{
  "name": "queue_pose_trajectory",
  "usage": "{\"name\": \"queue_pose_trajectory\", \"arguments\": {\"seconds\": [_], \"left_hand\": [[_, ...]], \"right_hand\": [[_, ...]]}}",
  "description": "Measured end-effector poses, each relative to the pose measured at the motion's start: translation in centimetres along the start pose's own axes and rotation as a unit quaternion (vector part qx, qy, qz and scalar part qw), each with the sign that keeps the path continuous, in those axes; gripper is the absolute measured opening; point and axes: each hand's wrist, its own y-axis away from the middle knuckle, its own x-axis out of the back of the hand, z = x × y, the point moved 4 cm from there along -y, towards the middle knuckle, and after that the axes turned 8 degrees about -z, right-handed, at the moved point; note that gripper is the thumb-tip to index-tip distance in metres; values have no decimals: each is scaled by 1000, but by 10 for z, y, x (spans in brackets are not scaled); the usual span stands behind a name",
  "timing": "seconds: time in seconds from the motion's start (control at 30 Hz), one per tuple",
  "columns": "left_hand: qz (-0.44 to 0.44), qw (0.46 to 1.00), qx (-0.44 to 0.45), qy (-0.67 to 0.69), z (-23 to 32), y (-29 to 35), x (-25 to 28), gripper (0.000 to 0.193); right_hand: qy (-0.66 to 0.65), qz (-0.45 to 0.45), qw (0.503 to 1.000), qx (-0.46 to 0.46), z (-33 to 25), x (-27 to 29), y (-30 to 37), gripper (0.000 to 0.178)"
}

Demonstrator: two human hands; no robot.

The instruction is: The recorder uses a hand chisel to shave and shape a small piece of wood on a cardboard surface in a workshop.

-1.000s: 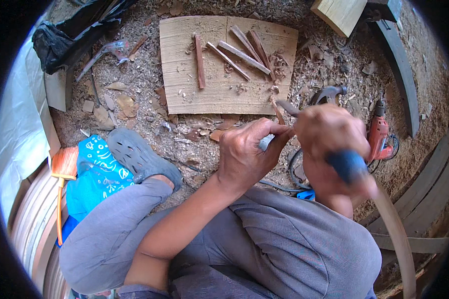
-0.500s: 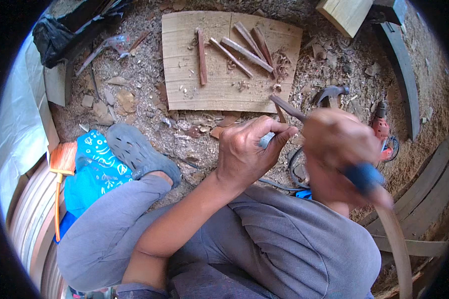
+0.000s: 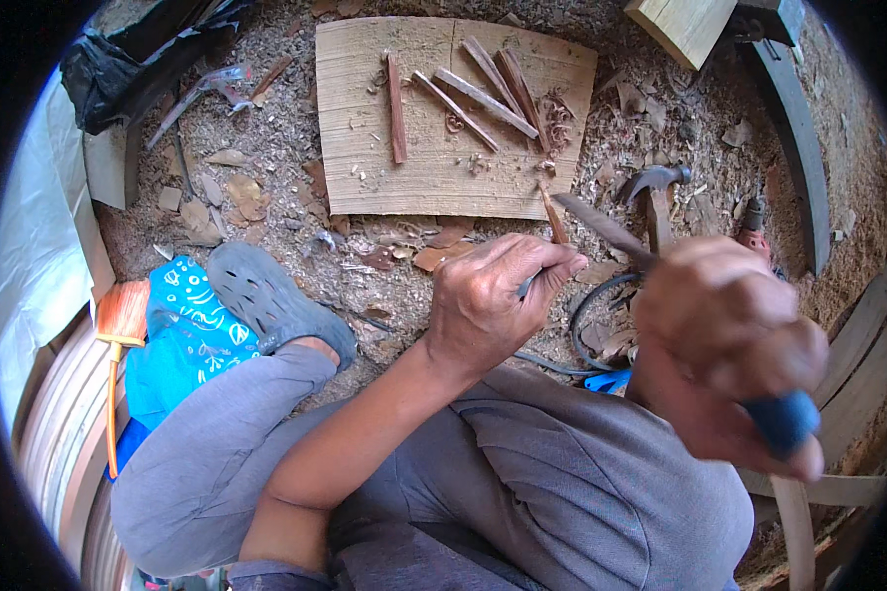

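Note:
My left hand [image 3: 498,295] is closed, thumb and finger pinching a thin reddish-brown wooden stick [image 3: 553,215] whose pointed end sticks out toward the board. A bit of something grey-blue shows within that grip, too small to make out. My right hand [image 3: 724,345], blurred by motion, is wrapped round the blue handle [image 3: 786,422] of a tool with a long narrow dark blade [image 3: 606,229]. The blade's tip is beside the stick. Beyond my hands lies a flat wooden board [image 3: 365,192], bearing several slim wooden sticks [image 3: 396,108] and curled shavings [image 3: 559,118].
A claw hammer [image 3: 657,192] lies right of the board, near a red power tool [image 3: 754,236] partly behind my right hand. A black cable [image 3: 577,325] curls between my hands. At left are an orange brush [image 3: 123,313] and blue patterned cloth [image 3: 192,320]. Shavings litter the ground.
My right hand has moved right and toward me, drawing the blade along with it. My left hand keeps nearly the same place, still pinching the stick.

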Motion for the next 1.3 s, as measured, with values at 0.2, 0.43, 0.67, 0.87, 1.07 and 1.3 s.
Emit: {"name": "queue_pose_trajectory", "arguments": {"seconds": [0.2, 0.43, 0.67, 0.87, 1.07, 1.3], "left_hand": [[19, 1000, 5, 10, 0, 0, 2, 10], [-20, 999, 22, -14, -5, 9, -2, 11], [10, 1000, 5, -8, -2, -1, -2, 14], [16, 1000, 10, 4, -3, 1, -1, 13], [-12, 1000, -5, -21, -3, 0, -5, 15], [29, 999, -38, -26, -4, 6, -5, 14]], "right_hand": [[-35, -73, 997, 14, -15, -5, -17, 68], [-37, -32, 999, 11, -7, -16, -6, 70], [-41, -16, 999, -31, 3, -4, -6, 72], [-27, -45, 998, -19, 1, -8, -8, 68], [-19, -37, 999, 10, 6, -9, -1, 61], [-43, -84, 996, 4, -23, -9, -15, 61]]}}
